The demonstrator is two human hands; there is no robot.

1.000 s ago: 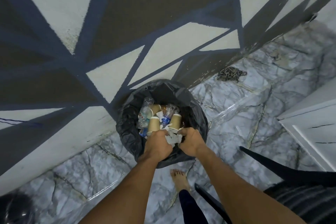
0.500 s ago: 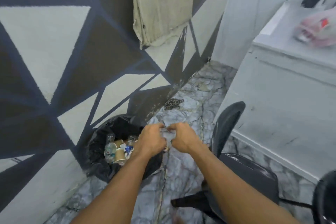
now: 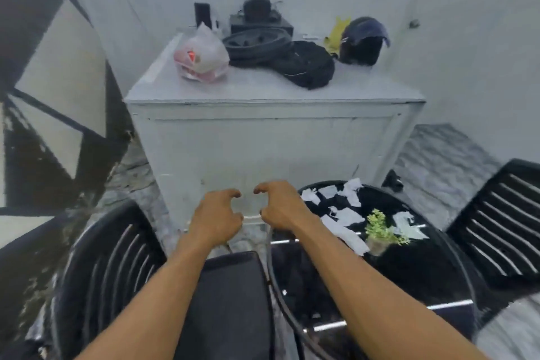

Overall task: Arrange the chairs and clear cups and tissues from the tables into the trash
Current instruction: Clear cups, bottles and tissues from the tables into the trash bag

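A round black glass table stands at the lower right with several white tissues scattered across its far half. A small green plant in a pot sits among them. One black slatted chair is at the lower left beside the table, another black slatted chair at the right edge. My left hand and my right hand hover side by side in front of me, fingers curled and apart, holding nothing. The right hand is over the table's left rim. The trash bin is out of view.
A white cabinet stands straight ahead against the wall. On top lie a plastic bag, a black bag, a dark helmet and other black items. Marble floor shows to either side of it. A geometric painted wall is at the left.
The view has swung right from the trash bin to the cabinet and table. My hands let go of the tissues over the bin and now hang empty over the table's edge.
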